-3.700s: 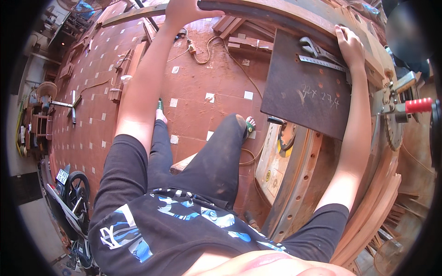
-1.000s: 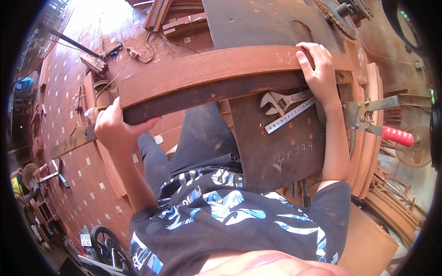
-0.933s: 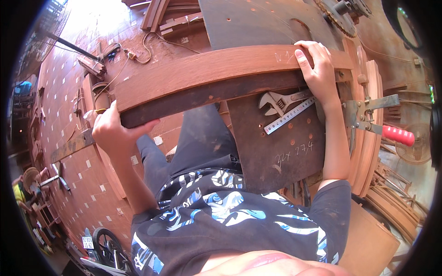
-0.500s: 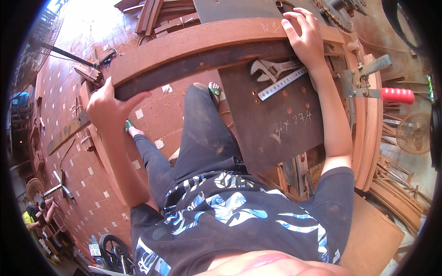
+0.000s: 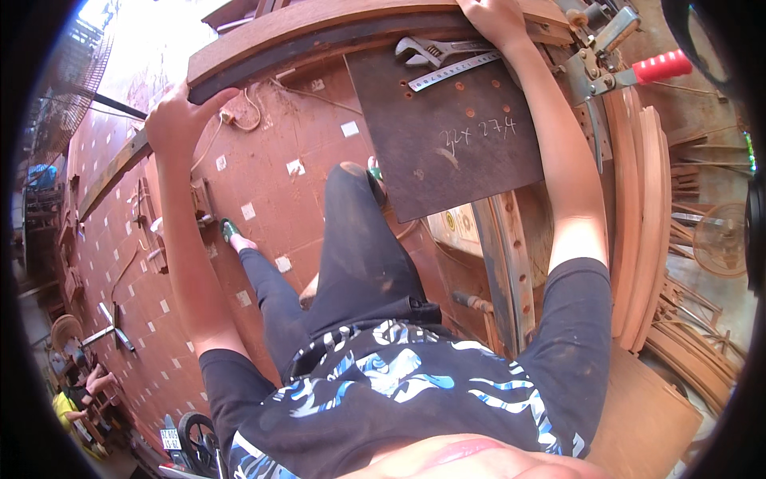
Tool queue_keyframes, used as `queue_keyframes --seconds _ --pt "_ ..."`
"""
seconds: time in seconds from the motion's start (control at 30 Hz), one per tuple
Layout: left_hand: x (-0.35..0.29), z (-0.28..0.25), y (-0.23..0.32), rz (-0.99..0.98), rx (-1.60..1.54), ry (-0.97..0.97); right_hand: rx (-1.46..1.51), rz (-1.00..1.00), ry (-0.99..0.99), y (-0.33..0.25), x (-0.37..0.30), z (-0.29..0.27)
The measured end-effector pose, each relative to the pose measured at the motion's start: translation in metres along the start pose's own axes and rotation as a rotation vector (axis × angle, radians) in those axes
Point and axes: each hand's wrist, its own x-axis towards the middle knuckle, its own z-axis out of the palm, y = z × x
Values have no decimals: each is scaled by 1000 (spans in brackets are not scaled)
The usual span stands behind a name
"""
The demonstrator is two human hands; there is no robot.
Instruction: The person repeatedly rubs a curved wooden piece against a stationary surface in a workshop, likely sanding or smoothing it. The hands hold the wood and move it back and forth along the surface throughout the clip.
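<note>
Board point(image 5: 319, 25) lies crosswise ahead of us, its long axis running left to right, bowed by the lens. Its left end, nearer us, points out over the floor point(image 5: 263, 184); its right end points toward the clamp point(image 5: 602, 76). Our left hand point(image 5: 179, 120) grips the left end, thumb stretched along the dark near side. Our right hand point(image 5: 496, 20) rests near the other end, fingertips cropped, so we cannot tell its grip. Wrench point(image 5: 427, 53) and ruler point(image 5: 448, 73) lie on the plate point(image 5: 435, 172), just this side.
</note>
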Motion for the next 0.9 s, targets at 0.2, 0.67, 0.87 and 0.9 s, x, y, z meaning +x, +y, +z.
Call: queue_keyframes --seconds 0.2,0.67,0.87,0.9 --pt "36 20 -14 -34 82 -80 61 -44 38 0 28 17" --pt "119 63 -37 39 5 110 -7 -6 -114 5 111 59" --pt "147 80 -44 40 32 106 2 21 -121 8 134 74" --pt "151 81 -44 47 33 101 4 16 -115 9 138 75"
